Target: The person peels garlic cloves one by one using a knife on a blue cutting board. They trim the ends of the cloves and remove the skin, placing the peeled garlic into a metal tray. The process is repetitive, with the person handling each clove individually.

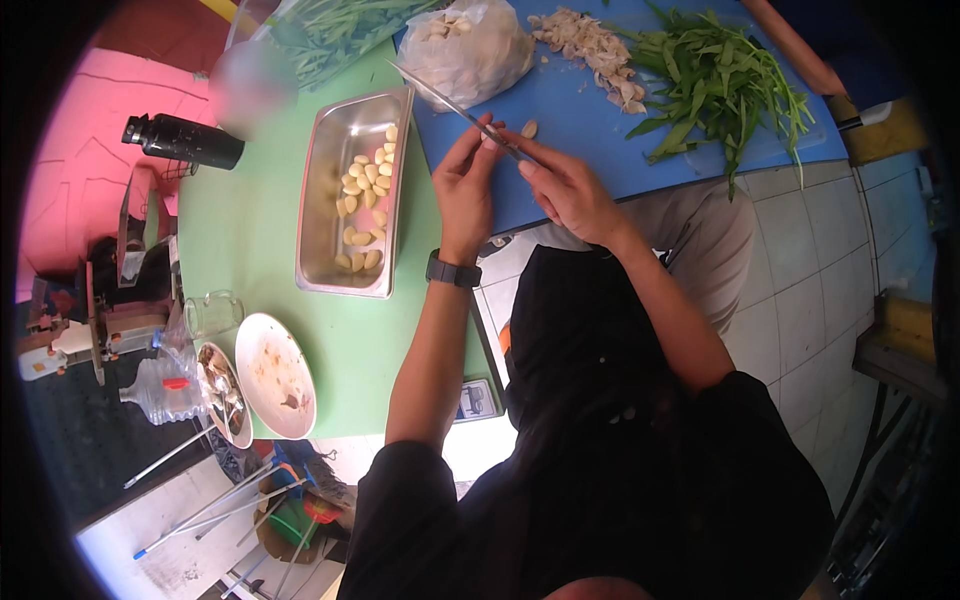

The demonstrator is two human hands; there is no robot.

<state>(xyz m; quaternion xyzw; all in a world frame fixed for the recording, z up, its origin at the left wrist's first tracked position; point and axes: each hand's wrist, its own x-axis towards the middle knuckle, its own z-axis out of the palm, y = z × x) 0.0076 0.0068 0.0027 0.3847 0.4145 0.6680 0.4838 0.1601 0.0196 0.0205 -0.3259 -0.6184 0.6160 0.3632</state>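
My left hand (pixel 463 187) pinches a garlic clove (pixel 489 135), mostly covered by the fingers. In my right hand (pixel 574 191) is a knife (pixel 442 96); its thin blade crosses over the clove and points to the upper left. A loose garlic clove (pixel 529 129) lies on the blue tabletop (pixel 517 199), just beyond my fingers. Left of my left hand, a steel food pan (pixel 319 225) holds several peeled cloves (pixel 364 176). Beyond the blade sits a plastic bag of garlic (pixel 476 64). A heap of garlic skins (pixel 596 56) lies to its right.
Leafy greens (pixel 712 82) hang over the blue table's near edge, close to another person's arm (pixel 795 45). The green tabletop (pixel 345 337) bears a black bottle (pixel 195 141), a glass mug (pixel 214 313) and a soiled plate (pixel 274 375). More greens (pixel 337 34) lie at the back.
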